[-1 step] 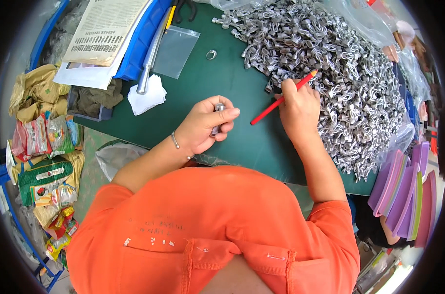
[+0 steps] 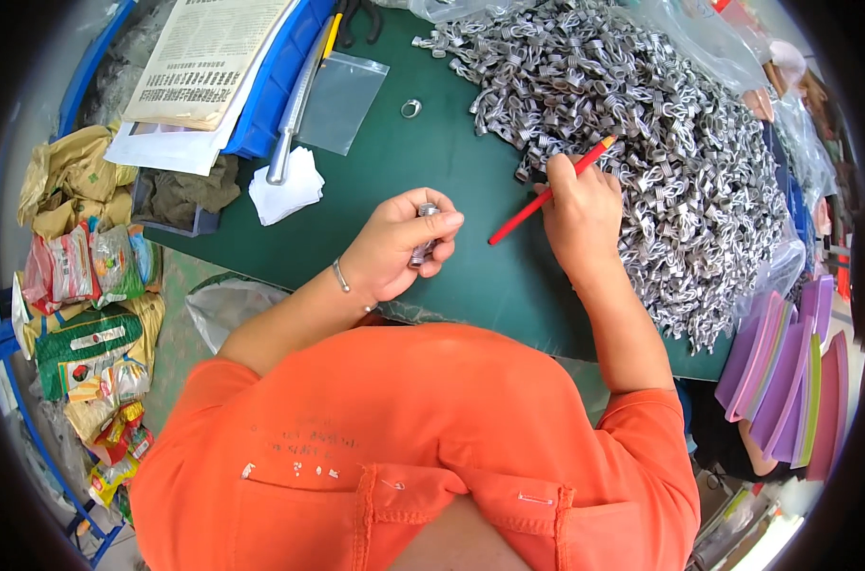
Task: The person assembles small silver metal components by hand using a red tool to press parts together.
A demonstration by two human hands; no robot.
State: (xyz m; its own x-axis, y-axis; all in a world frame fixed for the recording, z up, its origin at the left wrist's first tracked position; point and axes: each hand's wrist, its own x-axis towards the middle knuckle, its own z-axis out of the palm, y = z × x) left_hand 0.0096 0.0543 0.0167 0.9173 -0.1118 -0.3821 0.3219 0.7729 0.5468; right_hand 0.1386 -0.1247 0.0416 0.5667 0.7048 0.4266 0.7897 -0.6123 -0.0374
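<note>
My left hand (image 2: 404,243) is closed round a few small ring-like metal pieces (image 2: 427,211), with the thumb pressed along the side and their ends showing at the top. In my right hand (image 2: 585,214) a red pencil (image 2: 525,216) lies slanted across the fingers, its tip up and to the right. The fingertips of that hand are at the near left edge of a big heap of silver-grey looped metal pieces (image 2: 661,124); whether they pinch one is hidden. A single metal ring (image 2: 411,108) lies apart on the green table (image 2: 356,205).
At the left stand a blue tray (image 2: 277,81) with papers (image 2: 199,67), a steel rod-like tool (image 2: 279,162), white paper slips (image 2: 290,190) and a clear zip bag (image 2: 342,105). Black-handled pliers (image 2: 361,21) lie at the back. Purple and pink folders (image 2: 775,376) stand at the right.
</note>
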